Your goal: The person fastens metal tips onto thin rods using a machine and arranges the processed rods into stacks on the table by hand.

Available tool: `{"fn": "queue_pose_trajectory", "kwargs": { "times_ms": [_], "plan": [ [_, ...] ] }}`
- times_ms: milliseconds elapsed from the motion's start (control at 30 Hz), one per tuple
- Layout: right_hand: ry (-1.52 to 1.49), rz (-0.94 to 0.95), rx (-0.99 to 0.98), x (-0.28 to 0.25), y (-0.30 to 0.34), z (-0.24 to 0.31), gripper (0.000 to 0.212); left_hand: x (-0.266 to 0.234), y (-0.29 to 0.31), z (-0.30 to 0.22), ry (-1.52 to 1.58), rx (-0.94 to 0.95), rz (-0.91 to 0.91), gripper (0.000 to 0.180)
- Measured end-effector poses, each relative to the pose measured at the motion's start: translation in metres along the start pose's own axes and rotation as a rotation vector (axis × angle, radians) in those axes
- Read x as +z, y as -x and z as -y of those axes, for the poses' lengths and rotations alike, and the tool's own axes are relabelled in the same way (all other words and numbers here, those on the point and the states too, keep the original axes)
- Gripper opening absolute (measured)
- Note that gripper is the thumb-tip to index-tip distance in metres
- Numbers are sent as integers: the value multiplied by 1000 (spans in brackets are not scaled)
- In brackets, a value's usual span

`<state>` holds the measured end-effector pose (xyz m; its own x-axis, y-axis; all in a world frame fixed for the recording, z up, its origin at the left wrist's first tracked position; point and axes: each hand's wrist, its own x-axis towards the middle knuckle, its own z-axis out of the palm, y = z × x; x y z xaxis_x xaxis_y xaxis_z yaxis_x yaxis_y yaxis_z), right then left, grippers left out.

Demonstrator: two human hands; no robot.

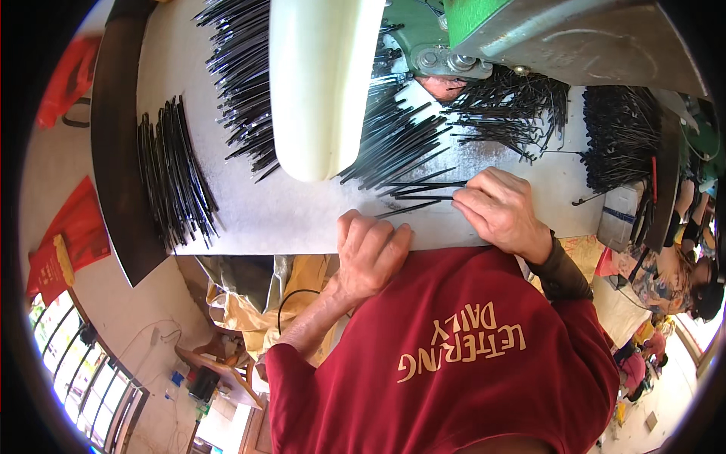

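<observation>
Pinched between the fingers of my right hand (501,209) are the ends of a few thin black rods (423,186), which reach left over the pale worktop (295,216). My left hand (373,250) rests at the front edge of that worktop with its fingers curled in. One rod tip ends close to these fingers; whether they grip anything is hidden. Just beyond both hands lies a loose bundle of similar black rods (401,140), fanned out beside a long white rounded part (318,91).
More rods form a large pile (242,76) at the back and a separate bundle (174,174) far left. Thin black metal pieces (514,110) lie tangled right of centre, with a dense heap (620,136) beyond. Green machinery (476,23) overhangs the back. A grey box (622,216) stands far right.
</observation>
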<state>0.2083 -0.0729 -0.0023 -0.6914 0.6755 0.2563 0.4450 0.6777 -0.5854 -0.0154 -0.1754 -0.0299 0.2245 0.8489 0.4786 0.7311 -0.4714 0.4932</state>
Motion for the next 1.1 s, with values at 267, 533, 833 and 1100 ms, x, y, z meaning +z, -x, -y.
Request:
{"fn": "queue_pose_trajectory", "kwargs": {
  "times_ms": [267, 533, 833, 1100],
  "plan": [
    [22, -48, 36, 1, -9, 3, 17, 2, 1, 1, -9, -5, -5, 32],
    [15, -6, -11, 5, -13, 0, 19, 5, 3, 2, -12, -8, -11, 31],
    [29, -12, -46, 4, -17, -2, 22, 6, 3, 5, -21, 36, -26, 31],
    [18, 16, 1, 2, -25, -2, 15, 4, -6, -1, -56, -7, 35, 31]
  ]
}}
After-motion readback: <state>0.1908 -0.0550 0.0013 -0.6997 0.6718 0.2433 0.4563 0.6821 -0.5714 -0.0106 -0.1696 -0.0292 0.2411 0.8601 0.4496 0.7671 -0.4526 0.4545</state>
